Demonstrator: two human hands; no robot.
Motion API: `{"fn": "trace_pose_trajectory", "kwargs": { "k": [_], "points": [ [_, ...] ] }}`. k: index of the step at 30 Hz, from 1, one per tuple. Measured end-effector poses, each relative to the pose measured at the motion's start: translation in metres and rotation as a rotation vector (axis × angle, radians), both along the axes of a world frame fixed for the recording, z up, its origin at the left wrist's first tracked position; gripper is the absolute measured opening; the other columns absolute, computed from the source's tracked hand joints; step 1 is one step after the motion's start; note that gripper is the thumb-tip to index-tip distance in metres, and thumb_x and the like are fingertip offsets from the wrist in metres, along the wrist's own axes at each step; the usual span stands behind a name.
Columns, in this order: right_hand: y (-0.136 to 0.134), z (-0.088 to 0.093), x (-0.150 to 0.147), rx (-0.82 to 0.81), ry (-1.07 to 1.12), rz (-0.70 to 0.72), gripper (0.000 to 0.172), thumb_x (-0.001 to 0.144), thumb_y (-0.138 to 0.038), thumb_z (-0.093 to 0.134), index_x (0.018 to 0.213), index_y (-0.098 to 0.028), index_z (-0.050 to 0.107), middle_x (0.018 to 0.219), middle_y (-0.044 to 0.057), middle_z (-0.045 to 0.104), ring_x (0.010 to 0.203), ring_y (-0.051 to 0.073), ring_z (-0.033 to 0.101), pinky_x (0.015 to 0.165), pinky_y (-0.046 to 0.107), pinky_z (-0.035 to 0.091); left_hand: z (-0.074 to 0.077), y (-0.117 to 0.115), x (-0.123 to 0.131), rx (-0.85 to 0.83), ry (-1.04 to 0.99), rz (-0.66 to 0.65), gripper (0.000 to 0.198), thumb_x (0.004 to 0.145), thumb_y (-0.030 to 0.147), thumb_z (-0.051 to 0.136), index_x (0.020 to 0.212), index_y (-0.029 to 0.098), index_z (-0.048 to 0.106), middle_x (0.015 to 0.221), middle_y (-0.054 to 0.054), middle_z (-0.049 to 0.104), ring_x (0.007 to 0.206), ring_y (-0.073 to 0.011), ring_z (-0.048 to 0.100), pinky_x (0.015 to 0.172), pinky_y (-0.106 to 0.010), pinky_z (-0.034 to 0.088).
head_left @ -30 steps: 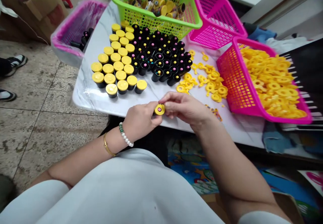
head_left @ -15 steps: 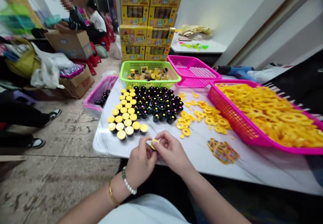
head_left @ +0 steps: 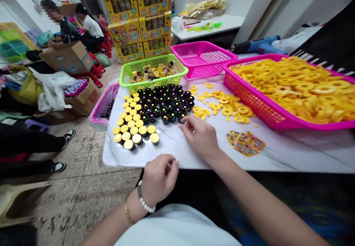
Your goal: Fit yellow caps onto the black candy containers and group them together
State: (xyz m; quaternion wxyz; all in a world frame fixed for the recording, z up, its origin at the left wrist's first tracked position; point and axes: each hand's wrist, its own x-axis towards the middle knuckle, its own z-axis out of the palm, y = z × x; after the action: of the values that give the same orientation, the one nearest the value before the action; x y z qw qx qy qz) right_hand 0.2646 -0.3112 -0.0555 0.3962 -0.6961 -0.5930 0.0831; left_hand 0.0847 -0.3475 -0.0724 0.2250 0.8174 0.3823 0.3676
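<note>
My right hand (head_left: 201, 135) reaches over the table, its thumb and index fingertips at a small black cup (head_left: 181, 118) on the near edge of a cluster of black cups (head_left: 158, 105) with coloured dots inside. My left hand (head_left: 162, 176) is at the table's front edge, fingers curled and thumb close to the index finger; whatever may be in it is hidden. Yellow-capped black cups (head_left: 129, 144) stand in rows to the left of the open ones. One capped cup (head_left: 154, 139) stands a little apart, nearest my left hand.
Yellow ring-shaped pieces (head_left: 227, 105) lie loose on the white table (head_left: 194, 161), right of the cups. Printed cards (head_left: 246, 143) lie in front. A pink basket (head_left: 253, 107) is heaped with yellow pieces. A green basket (head_left: 154, 82) and another pink basket (head_left: 203, 70) stand behind.
My hands have separated. The yellow-capped cup they held now appears to stand at the front of the capped group. My right hand moved forward to the black cups; my left drew back slightly.
</note>
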Motion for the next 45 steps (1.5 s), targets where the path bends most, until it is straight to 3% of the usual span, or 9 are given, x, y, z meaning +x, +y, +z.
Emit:
{"fn": "trace_pose_trajectory", "kwargs": {
  "k": [3, 7, 15, 20, 27, 30, 34, 40, 45],
  "points": [
    [0.014, 0.002, 0.014, -0.093, -0.344, -0.087, 0.016, 0.088, -0.024, 0.056, 0.099, -0.02, 0.066, 0.094, 0.008, 0.068, 0.077, 0.022, 0.063, 0.058, 0.029, 0.036, 0.003, 0.016, 0.017, 0.021, 0.111, -0.129, 0.012, 0.092, 0.024, 0.053, 0.092, 0.017, 0.063, 0.071, -0.003, 0.068, 0.056, -0.0111, 0.061, 0.057, -0.022, 0.049],
    [0.026, 0.003, 0.016, -0.195, -0.487, -0.107, 0.019, 0.088, -0.031, 0.058, 0.1, -0.019, 0.065, 0.1, 0.009, 0.066, 0.071, 0.021, 0.06, 0.054, 0.03, 0.028, 0.003, 0.039, 0.021, -0.186, 0.086, 0.026, 0.015, 0.09, 0.029, 0.058, 0.096, 0.016, 0.064, 0.065, 0.001, 0.067, 0.054, -0.0099, 0.059, 0.056, -0.02, 0.047],
    [-0.022, 0.01, 0.015, -0.157, -0.315, 0.243, 0.01, 0.089, -0.025, 0.056, 0.088, -0.019, 0.064, 0.088, 0.005, 0.064, 0.07, 0.015, 0.058, 0.063, 0.026, 0.039, 0.003, 0.037, 0.023, -0.258, 0.064, 0.012, 0.044, 0.084, 0.021, 0.063, 0.127, 0.016, 0.052, 0.078, 0.001, 0.067, 0.053, -0.0082, 0.055, 0.056, -0.02, 0.047],
    [-0.037, 0.005, 0.013, -0.062, -0.119, 0.418, 0.016, 0.092, -0.023, 0.051, 0.089, -0.019, 0.066, 0.087, 0.005, 0.065, 0.075, 0.015, 0.061, 0.069, 0.025, 0.045, 0.002, 0.045, 0.033, -0.18, 0.101, -0.009, 0.034, 0.082, 0.013, 0.062, 0.116, 0.018, 0.062, 0.087, -0.002, 0.067, 0.065, -0.0115, 0.058, 0.064, -0.024, 0.049],
    [-0.016, 0.001, 0.047, -0.183, -0.355, -0.189, 0.038, 0.086, -0.052, 0.062, 0.091, -0.016, 0.068, 0.087, 0.012, 0.07, 0.074, 0.024, 0.063, 0.064, 0.033, 0.042, 0.002, 0.053, 0.036, -0.216, 0.107, -0.021, 0.025, 0.08, 0.02, 0.071, 0.104, 0.017, 0.065, 0.079, -0.001, 0.063, 0.068, -0.0135, 0.057, 0.065, -0.025, 0.048],
    [-0.001, -0.004, 0.059, -0.365, -0.472, -0.221, 0.038, 0.081, -0.05, 0.066, 0.096, -0.015, 0.07, 0.092, 0.015, 0.07, 0.078, 0.028, 0.063, 0.062, 0.034, 0.042, 0.003, 0.05, 0.031, -0.237, 0.109, -0.031, 0.024, 0.078, 0.019, 0.072, 0.101, 0.017, 0.066, 0.076, 0.0, 0.062, 0.067, -0.0134, 0.057, 0.063, -0.025, 0.047],
    [0.007, -0.008, 0.076, -0.277, -0.485, -0.14, 0.028, 0.082, -0.038, 0.062, 0.093, -0.017, 0.076, 0.098, 0.014, 0.069, 0.087, 0.028, 0.063, 0.071, 0.038, 0.046, 0.002, 0.047, 0.024, -0.225, 0.082, -0.029, 0.025, 0.079, 0.021, 0.073, 0.102, 0.016, 0.066, 0.074, 0.0, 0.061, 0.066, -0.0135, 0.057, 0.061, -0.024, 0.047],
    [-0.014, -0.002, 0.075, -0.131, -0.213, -0.131, 0.022, 0.081, -0.029, 0.062, 0.089, -0.017, 0.079, 0.083, 0.01, 0.069, 0.072, 0.021, 0.063, 0.07, 0.036, 0.048, -0.002, 0.046, 0.027, -0.193, 0.156, -0.071, 0.025, 0.081, 0.024, 0.071, 0.103, 0.014, 0.067, 0.079, -0.003, 0.065, 0.07, -0.0154, 0.058, 0.065, -0.027, 0.046],
    [-0.034, 0.0, 0.046, -0.252, 0.462, -0.008, 0.017, 0.079, -0.032, 0.069, 0.09, -0.022, 0.077, 0.08, 0.004, 0.072, 0.066, 0.018, 0.064, 0.067, 0.034, 0.052, -0.002, 0.046, 0.027, -0.21, 0.182, -0.068, 0.024, 0.082, 0.027, 0.07, 0.104, 0.016, 0.068, 0.078, -0.002, 0.064, 0.069, -0.015, 0.058, 0.065, -0.026, 0.044]
  ]
}}
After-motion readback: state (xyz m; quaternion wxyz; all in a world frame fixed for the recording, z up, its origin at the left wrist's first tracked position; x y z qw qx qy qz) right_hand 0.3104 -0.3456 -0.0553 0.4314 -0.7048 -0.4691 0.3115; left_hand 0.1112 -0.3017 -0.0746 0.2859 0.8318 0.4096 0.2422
